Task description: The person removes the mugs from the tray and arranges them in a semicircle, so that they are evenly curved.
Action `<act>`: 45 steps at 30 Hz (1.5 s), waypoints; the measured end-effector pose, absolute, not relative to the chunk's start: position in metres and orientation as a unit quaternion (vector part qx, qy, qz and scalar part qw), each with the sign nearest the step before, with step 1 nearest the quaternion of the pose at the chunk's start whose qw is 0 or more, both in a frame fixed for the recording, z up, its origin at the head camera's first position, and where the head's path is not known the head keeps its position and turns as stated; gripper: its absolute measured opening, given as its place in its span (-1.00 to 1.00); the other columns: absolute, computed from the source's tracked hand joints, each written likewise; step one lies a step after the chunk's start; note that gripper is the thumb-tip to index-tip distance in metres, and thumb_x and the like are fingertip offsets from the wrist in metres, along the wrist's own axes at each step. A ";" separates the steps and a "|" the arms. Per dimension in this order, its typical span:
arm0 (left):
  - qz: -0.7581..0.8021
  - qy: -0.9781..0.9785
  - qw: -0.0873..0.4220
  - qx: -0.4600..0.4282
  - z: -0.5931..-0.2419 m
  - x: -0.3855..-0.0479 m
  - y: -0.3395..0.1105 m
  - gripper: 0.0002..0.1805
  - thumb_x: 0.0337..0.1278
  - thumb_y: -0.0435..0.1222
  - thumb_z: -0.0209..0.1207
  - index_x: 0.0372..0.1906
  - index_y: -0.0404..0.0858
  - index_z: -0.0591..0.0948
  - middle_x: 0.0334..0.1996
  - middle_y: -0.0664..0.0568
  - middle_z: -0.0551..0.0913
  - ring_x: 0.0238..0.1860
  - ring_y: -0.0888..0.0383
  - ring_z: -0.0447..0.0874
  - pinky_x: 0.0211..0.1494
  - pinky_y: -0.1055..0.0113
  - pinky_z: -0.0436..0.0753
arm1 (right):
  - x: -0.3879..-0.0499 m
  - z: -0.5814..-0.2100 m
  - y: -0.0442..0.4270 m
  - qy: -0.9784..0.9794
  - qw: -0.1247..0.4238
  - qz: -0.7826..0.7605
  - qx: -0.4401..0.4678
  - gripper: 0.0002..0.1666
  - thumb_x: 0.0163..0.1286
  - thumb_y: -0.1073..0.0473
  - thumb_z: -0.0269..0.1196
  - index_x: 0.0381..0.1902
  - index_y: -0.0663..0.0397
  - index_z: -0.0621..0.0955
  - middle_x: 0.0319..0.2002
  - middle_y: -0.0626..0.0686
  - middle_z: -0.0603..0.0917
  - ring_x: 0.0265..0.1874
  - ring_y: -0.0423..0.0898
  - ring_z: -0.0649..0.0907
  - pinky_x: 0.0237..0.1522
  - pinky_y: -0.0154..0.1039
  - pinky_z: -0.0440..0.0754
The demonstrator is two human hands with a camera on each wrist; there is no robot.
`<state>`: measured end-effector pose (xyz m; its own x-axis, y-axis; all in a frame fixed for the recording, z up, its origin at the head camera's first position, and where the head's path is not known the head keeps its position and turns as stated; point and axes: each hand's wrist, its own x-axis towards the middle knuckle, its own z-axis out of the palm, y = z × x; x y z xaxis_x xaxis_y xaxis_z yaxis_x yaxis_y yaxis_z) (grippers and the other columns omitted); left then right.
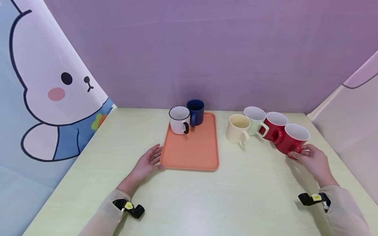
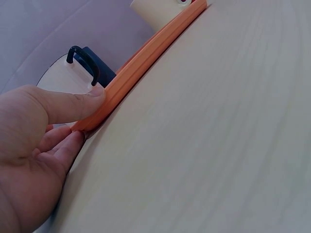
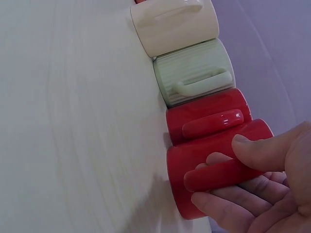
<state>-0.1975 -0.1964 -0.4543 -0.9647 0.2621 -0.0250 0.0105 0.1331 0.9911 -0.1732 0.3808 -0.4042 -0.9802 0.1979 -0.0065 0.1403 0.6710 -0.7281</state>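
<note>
In the head view, my right hand [image 1: 316, 163] holds the handle of the nearest red mug [image 1: 287, 141] at the far right. The right wrist view shows fingers around its handle [image 3: 218, 174] and the thumb near the rim. Another red mug [image 1: 274, 124] stands against it, then a pale green mug [image 1: 254, 119] and a cream mug [image 1: 235, 131]. My left hand [image 1: 146, 164] touches the near left corner of an orange tray [image 1: 192, 155], its fingers extended along the edge. On the tray stand a white mug [image 1: 178, 124] with a black handle and a dark blue mug [image 1: 198, 111].
The pale wooden table [image 1: 230, 200] extends in front of the tray and mugs. A purple cloth backdrop [image 1: 206, 55] rises right behind them. A cartoon-printed cloth [image 1: 41, 98] hangs along the left side, and a light cloth [image 1: 351, 124] along the right.
</note>
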 end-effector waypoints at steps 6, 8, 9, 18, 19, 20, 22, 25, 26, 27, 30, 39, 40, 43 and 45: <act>0.649 0.749 0.096 0.092 -0.455 -0.198 -0.196 0.01 -0.03 -0.72 0.26 0.53 -0.47 0.01 0.46 -0.38 0.18 0.43 -0.28 0.22 0.36 0.12 0.44 | -0.173 -0.402 0.383 -0.923 0.024 0.375 -0.085 -0.38 0.42 -0.04 0.27 0.07 0.44 0.42 -0.08 0.47 0.66 -0.20 0.10 0.65 -0.35 -0.33 0.54; 0.649 0.749 0.096 0.091 -0.456 -0.198 -0.196 0.01 -0.04 -0.72 0.26 0.53 -0.47 0.01 0.46 -0.38 0.18 0.43 -0.28 0.22 0.37 0.11 0.44 | -0.173 -0.400 0.384 -0.928 0.021 0.363 -0.076 -0.37 0.42 -0.04 0.27 0.07 0.46 0.42 -0.08 0.48 0.66 -0.15 0.24 0.64 -0.31 -0.23 0.53; 0.649 0.749 0.096 0.091 -0.456 -0.198 -0.197 0.01 -0.04 -0.72 0.26 0.53 -0.47 0.01 0.46 -0.38 0.18 0.43 -0.28 0.22 0.37 0.11 0.43 | -0.173 -0.399 0.385 -0.933 0.025 0.353 -0.068 -0.37 0.41 -0.04 0.27 0.06 0.47 0.44 -0.09 0.48 0.66 -0.13 0.30 0.63 -0.30 -0.19 0.51; 0.654 0.744 0.097 0.093 -0.455 -0.198 -0.195 0.01 -0.04 -0.73 0.25 0.53 -0.47 0.01 0.46 -0.39 0.18 0.43 -0.28 0.21 0.38 0.12 0.43 | -0.172 -0.380 0.393 -0.949 0.081 0.301 -0.054 -0.46 0.38 -0.02 0.30 -0.05 0.44 0.60 -0.28 0.34 0.74 -0.44 -0.27 0.63 -0.41 -0.29 0.46; 0.654 0.744 0.096 0.096 -0.455 -0.198 -0.195 0.01 -0.04 -0.73 0.25 0.53 -0.48 0.00 0.46 -0.40 0.17 0.43 -0.29 0.21 0.38 0.12 0.43 | -0.171 -0.377 0.394 -0.946 0.089 0.307 -0.060 -0.45 0.38 -0.02 0.30 -0.03 0.44 0.59 -0.30 0.32 0.75 -0.49 -0.38 0.59 -0.45 -0.34 0.48; 0.654 0.744 0.097 0.095 -0.455 -0.198 -0.195 0.01 -0.03 -0.73 0.25 0.53 -0.48 0.00 0.46 -0.40 0.17 0.43 -0.29 0.21 0.38 0.11 0.43 | -0.171 -0.373 0.393 -0.942 0.096 0.314 -0.066 -0.44 0.39 -0.02 0.29 0.00 0.45 0.58 -0.32 0.31 0.75 -0.54 -0.47 0.55 -0.48 -0.40 0.49; 0.654 0.744 0.096 0.097 -0.455 -0.199 -0.195 0.01 -0.03 -0.73 0.25 0.52 -0.49 0.00 0.46 -0.41 0.17 0.43 -0.30 0.20 0.38 0.10 0.43 | -0.171 -0.367 0.391 -0.933 0.106 0.337 -0.075 -0.41 0.40 -0.01 0.28 0.05 0.47 0.54 -0.40 0.19 0.76 -0.59 -0.47 0.59 -0.53 -0.52 0.52; 0.654 0.744 0.096 0.096 -0.455 -0.199 -0.195 0.01 -0.03 -0.73 0.25 0.52 -0.49 0.00 0.46 -0.42 0.16 0.43 -0.30 0.19 0.38 0.10 0.43 | -0.171 -0.359 0.383 -0.915 0.122 0.376 -0.082 -0.39 0.41 0.02 0.27 0.12 0.49 0.48 -0.51 -0.22 0.70 -0.62 -0.42 0.65 -0.51 -0.61 0.56; 0.654 0.744 0.096 0.095 -0.455 -0.199 -0.195 0.00 -0.03 -0.73 0.25 0.52 -0.49 0.00 0.46 -0.41 0.16 0.44 -0.30 0.19 0.38 0.10 0.42 | -0.172 -0.357 0.380 -0.909 0.127 0.389 -0.081 -0.39 0.41 0.04 0.27 0.14 0.49 0.47 -0.53 -0.34 0.66 -0.62 -0.42 0.66 -0.50 -0.64 0.56; 0.654 0.744 0.096 0.095 -0.454 -0.199 -0.195 0.01 -0.04 -0.74 0.25 0.52 -0.49 0.00 0.46 -0.41 0.16 0.44 -0.30 0.19 0.38 0.10 0.43 | -0.172 -0.355 0.377 -0.903 0.131 0.401 -0.079 -0.39 0.41 0.05 0.27 0.15 0.49 0.46 -0.53 -0.46 0.60 -0.61 -0.42 0.66 -0.49 -0.64 0.57; 0.653 0.745 0.097 0.095 -0.454 -0.199 -0.195 0.00 -0.02 -0.73 0.25 0.52 -0.49 -0.01 0.45 -0.42 0.16 0.43 -0.31 0.19 0.38 0.10 0.42 | -0.174 -0.349 0.364 -0.889 0.145 0.429 -0.070 -0.43 0.41 0.10 0.28 0.15 0.48 0.45 -0.54 -0.58 0.53 -0.60 -0.43 0.66 -0.47 -0.65 0.58; 0.647 0.751 0.100 0.084 -0.453 -0.196 -0.195 0.02 -0.04 -0.72 0.26 0.53 -0.46 0.01 0.46 -0.37 0.18 0.43 -0.28 0.22 0.39 0.08 0.41 | -0.187 -0.338 0.327 -0.873 0.138 0.466 -0.029 -0.69 0.39 0.14 0.31 -0.01 0.16 0.53 -0.49 -0.52 0.61 -0.54 -0.42 0.68 -0.45 -0.56 0.64; 0.647 0.751 0.099 0.086 -0.454 -0.196 -0.196 0.01 -0.03 -0.72 0.26 0.53 -0.46 0.01 0.46 -0.38 0.18 0.43 -0.28 0.22 0.38 0.08 0.41 | -0.189 -0.338 0.323 -0.874 0.137 0.466 -0.026 -0.68 0.39 0.14 0.31 0.00 0.17 0.54 -0.48 -0.50 0.62 -0.54 -0.41 0.69 -0.44 -0.57 0.64; 0.649 0.749 0.097 0.087 -0.454 -0.197 -0.195 0.01 -0.04 -0.72 0.26 0.53 -0.46 0.01 0.46 -0.38 0.18 0.43 -0.28 0.22 0.38 0.10 0.42 | -0.194 -0.337 0.309 -0.877 0.130 0.462 -0.015 -0.55 0.39 0.12 0.32 0.08 0.31 0.51 -0.47 -0.46 0.62 -0.53 -0.43 0.68 -0.41 -0.59 0.63; 0.651 0.748 0.096 0.090 -0.454 -0.197 -0.195 0.01 -0.04 -0.73 0.26 0.53 -0.47 0.01 0.46 -0.39 0.18 0.43 -0.29 0.22 0.37 0.11 0.43 | -0.199 -0.338 0.299 -0.872 0.132 0.471 0.004 -0.53 0.38 0.19 0.31 0.10 0.40 0.49 -0.48 -0.43 0.62 -0.54 -0.42 0.67 -0.40 -0.57 0.65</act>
<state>-0.1970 -0.1955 -0.4539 -0.9654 0.2593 -0.0259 0.0099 0.1359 0.9907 -0.1985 0.2990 -0.3379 -0.9649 0.1169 0.2350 -0.1326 0.5555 -0.8208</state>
